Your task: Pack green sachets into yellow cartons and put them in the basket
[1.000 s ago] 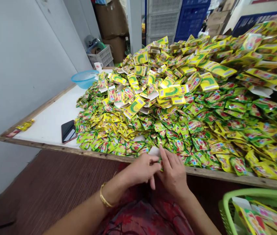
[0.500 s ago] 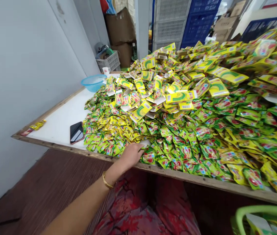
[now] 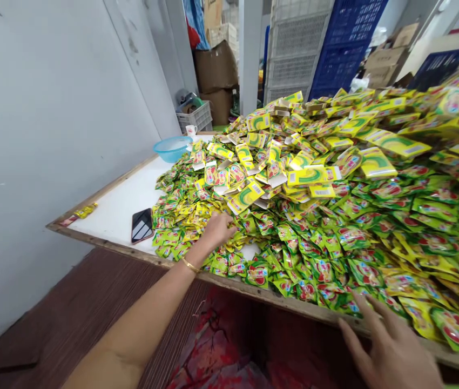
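Observation:
My left hand, with a gold bracelet at the wrist, reaches over the table's front edge into the small yellow packets. Its fingers are curled at the pile; whether anything is between them is hidden. Low on the right, my right hand is over the wooden edge, fingers spread, holding nothing. Green packets lie just beyond it. Flat yellow boxes are heaped behind the packets.
A phone lies on the white tabletop. Two small packets sit in the left corner. A blue basin and a white cup stand at the back. Behind are stacked crates.
My left hand has moved away from the front edge, deeper into the packets. My right hand has come into view at the lower right. The green basket has left the view as the camera shifted.

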Demonstrator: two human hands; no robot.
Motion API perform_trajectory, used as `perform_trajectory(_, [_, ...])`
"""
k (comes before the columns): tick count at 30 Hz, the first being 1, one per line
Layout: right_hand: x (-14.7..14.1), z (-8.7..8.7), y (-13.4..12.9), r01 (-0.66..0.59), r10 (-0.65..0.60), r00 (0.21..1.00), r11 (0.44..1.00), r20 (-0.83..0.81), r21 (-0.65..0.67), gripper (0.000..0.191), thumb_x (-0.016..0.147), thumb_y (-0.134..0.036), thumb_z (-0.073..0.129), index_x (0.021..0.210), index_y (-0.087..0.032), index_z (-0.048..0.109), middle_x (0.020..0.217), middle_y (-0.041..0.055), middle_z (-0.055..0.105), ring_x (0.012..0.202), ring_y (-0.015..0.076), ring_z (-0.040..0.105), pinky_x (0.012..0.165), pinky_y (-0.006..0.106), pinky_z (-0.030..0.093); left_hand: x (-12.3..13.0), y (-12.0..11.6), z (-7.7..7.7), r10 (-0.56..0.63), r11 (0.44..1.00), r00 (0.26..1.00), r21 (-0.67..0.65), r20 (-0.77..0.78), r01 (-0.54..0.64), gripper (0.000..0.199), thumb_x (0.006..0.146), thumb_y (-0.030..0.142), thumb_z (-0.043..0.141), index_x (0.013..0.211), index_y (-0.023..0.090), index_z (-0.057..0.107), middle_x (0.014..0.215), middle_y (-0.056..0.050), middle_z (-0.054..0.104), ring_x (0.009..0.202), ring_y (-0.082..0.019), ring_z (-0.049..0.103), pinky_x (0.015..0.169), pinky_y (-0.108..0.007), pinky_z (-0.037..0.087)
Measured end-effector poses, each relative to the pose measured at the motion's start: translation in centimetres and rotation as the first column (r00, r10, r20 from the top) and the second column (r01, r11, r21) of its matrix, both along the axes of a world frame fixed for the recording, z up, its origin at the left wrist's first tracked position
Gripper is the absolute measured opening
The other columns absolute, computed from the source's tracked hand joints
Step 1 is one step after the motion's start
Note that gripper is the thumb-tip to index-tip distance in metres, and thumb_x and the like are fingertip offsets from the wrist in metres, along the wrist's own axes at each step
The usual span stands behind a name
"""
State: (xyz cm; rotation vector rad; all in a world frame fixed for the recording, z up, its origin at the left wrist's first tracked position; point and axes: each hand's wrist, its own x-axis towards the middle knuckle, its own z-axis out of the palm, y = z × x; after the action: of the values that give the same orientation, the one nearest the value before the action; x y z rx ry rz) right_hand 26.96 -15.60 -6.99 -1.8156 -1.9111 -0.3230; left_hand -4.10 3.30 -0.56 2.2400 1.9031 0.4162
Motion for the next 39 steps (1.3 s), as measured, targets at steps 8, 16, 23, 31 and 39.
perform_trajectory(8, [-6.9,3.2,5.7,-0.292,0.3,0.95,0.952,-0.091,0.094,0.041,0.091,-0.041,0.041,0.125,-0.02,0.049,0.119,0.0134,0.055,0.106,0.0259,0.055,0.086,0.041,0.048,0.2,-4.0,-2.2,0.01,1.0,0.994,0.021,0.109,-0.013,0.007,0.077,0.018,0.059,0.078,0.017,0.066,0.082,-0.006,0.064,0.082,-0.021,0.057,0.075,-0.031,0.044])
perform_trajectory(16, [-13.8,8.0,17.2,-0.316,0.319,0.947,0.945,0.027,-0.083,0.047,0.087,-0.022,0.043,0.134,-0.018,0.045,0.135,0.0131,0.047,0.119,0.0276,0.046,0.09,0.041,0.043,0.8,-2.6,-2.8,0.037,0.998,0.957,0.037,0.288,-0.05,0.009,0.07,0.017,0.066,0.079,0.018,0.068,0.092,-0.006,0.061,0.089,-0.021,0.056,0.084,-0.035,0.044])
perform_trajectory(23, [-16.1,8.8,23.5,-0.362,0.441,0.801,0.895,0.404,-0.259,0.052,0.086,-0.007,0.033,0.135,-0.022,0.043,0.139,0.0104,0.044,0.13,0.0259,0.034,0.102,0.048,0.023,1.2,-4.4,-3.9,0.091,0.995,0.84,-0.007,0.535,-0.103,0.007,0.064,0.012,0.063,0.066,0.017,0.059,0.073,0.001,0.051,0.069,-0.014,0.05,0.067,-0.026,0.04])
perform_trajectory(31, [-15.4,9.7,21.6,-0.391,0.458,0.787,0.889,0.413,-0.24,0.027,0.089,-0.017,0.039,0.105,-0.015,0.06,0.111,0.0139,0.058,0.106,0.0256,0.048,0.088,0.039,0.03,-3.1,-7.0,-3.4,0.225,0.967,0.603,-0.249,0.766,-0.045,0.021,0.059,0.028,0.061,0.056,0.019,0.042,0.054,0.008,0.033,0.055,-0.009,0.032,0.055,-0.022,0.027])
perform_trajectory(39, [-12.5,6.8,11.3,-0.241,0.253,0.879,0.967,0.404,-0.081,0.053,0.084,-0.014,0.044,0.137,-0.014,0.039,0.12,0.0133,0.056,0.098,0.0246,0.05,0.076,0.035,0.036,-5.6,-6.8,-2.7,0.313,0.947,0.501,-0.304,0.807,-0.102,0.025,0.053,0.033,0.068,0.068,0.016,0.058,0.065,0.004,0.052,0.062,-0.011,0.046,0.062,-0.023,0.035])
